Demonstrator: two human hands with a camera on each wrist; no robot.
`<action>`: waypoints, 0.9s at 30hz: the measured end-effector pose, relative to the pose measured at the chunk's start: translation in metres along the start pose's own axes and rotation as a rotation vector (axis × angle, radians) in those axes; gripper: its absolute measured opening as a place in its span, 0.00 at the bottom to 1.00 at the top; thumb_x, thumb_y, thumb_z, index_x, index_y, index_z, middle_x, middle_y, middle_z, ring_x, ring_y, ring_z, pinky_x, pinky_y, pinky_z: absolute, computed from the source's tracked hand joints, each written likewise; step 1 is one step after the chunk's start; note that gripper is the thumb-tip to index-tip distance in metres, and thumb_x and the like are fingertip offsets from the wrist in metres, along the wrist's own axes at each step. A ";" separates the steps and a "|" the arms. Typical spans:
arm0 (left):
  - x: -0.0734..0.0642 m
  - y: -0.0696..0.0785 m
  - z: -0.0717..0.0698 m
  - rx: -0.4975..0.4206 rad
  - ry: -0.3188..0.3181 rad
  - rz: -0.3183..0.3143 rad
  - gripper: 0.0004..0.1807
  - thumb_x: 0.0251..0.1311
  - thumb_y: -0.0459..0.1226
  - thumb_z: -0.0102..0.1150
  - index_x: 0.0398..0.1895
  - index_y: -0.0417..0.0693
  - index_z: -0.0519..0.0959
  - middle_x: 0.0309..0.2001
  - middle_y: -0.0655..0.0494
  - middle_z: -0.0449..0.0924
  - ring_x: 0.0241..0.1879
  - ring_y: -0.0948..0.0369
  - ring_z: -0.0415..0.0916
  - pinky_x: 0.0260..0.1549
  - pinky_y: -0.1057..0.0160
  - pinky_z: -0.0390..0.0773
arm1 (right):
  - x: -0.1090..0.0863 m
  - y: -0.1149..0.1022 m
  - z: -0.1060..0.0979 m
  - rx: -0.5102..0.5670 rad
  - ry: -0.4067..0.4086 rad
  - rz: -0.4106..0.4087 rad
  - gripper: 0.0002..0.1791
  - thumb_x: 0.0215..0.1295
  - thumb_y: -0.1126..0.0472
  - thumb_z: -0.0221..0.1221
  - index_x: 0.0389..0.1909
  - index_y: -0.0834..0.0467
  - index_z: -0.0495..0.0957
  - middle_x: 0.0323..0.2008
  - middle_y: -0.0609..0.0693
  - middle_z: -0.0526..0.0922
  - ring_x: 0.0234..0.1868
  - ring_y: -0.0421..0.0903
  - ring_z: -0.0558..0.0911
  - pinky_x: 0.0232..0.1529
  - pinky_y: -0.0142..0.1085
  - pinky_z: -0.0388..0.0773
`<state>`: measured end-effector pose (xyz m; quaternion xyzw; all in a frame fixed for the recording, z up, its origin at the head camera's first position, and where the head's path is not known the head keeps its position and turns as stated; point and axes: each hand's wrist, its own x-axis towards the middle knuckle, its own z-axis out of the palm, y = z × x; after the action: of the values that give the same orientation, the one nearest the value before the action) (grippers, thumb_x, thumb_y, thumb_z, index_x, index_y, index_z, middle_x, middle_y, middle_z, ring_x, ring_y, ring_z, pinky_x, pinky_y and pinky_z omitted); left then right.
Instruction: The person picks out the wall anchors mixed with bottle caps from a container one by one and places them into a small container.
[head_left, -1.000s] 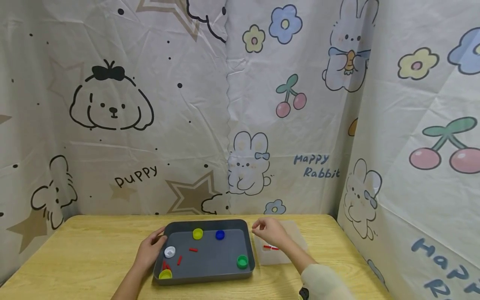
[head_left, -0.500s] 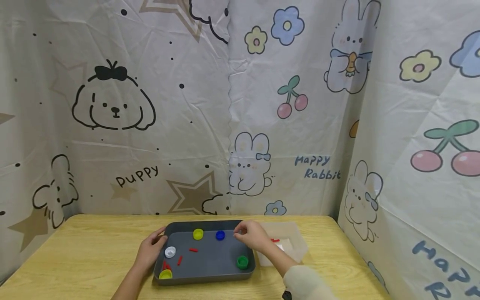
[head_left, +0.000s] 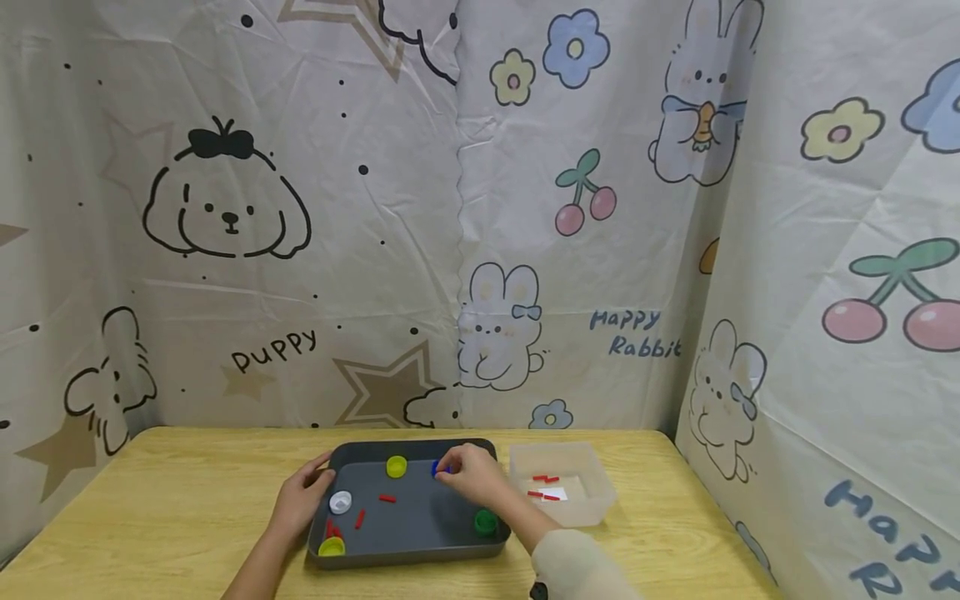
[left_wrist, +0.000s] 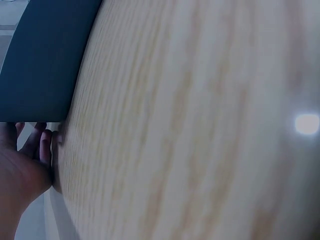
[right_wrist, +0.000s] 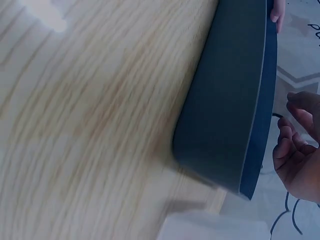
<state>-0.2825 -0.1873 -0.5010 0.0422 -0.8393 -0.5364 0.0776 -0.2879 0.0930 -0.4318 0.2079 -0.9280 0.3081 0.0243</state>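
A dark grey tray (head_left: 420,554) lies on the table in the head view. My left hand (head_left: 303,496) grips its left side near the back corner; the left wrist view has those fingers (left_wrist: 45,147) at the tray wall. My right hand (head_left: 472,477) is over the tray's back right, fingers curled in toward the thumb, right at a small blue cap (head_left: 436,468) that it partly covers. I cannot tell whether something small is between those fingertips. Yellow caps (head_left: 396,467), a white cap (head_left: 341,502) and a green cap (head_left: 485,522) sit in the tray, with several short red sticks (head_left: 387,498).
Right of the tray stands a translucent plastic box (head_left: 596,500) with several red sticks (head_left: 552,479) and a white patch on its bottom. The wooden table (head_left: 187,492) runs back to a printed cloth (head_left: 247,375) behind and at the right.
My right hand has moved left from above the plastic box, across the tray's right rim, to the blue cap. More of the box now shows. My left hand stays at the tray's side.
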 end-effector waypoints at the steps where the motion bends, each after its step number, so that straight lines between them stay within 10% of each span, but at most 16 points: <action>1: 0.000 0.000 0.000 0.001 0.001 0.002 0.25 0.67 0.39 0.46 0.66 0.39 0.64 0.55 0.33 0.73 0.55 0.43 0.71 0.56 0.45 0.69 | 0.001 -0.001 0.002 0.001 0.000 0.001 0.04 0.58 0.57 0.62 0.31 0.53 0.83 0.25 0.43 0.73 0.26 0.36 0.68 0.24 0.28 0.67; 27: 0.001 0.000 0.000 0.001 0.000 0.007 0.25 0.68 0.39 0.46 0.66 0.40 0.65 0.54 0.34 0.75 0.53 0.46 0.73 0.53 0.50 0.72 | 0.013 -0.029 0.053 0.092 -0.012 0.041 0.05 0.57 0.57 0.64 0.32 0.53 0.82 0.27 0.44 0.75 0.24 0.36 0.70 0.22 0.29 0.66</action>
<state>-0.2836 -0.1878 -0.5006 0.0395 -0.8397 -0.5357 0.0794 -0.2836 0.0363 -0.4562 0.1915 -0.9171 0.3496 0.0029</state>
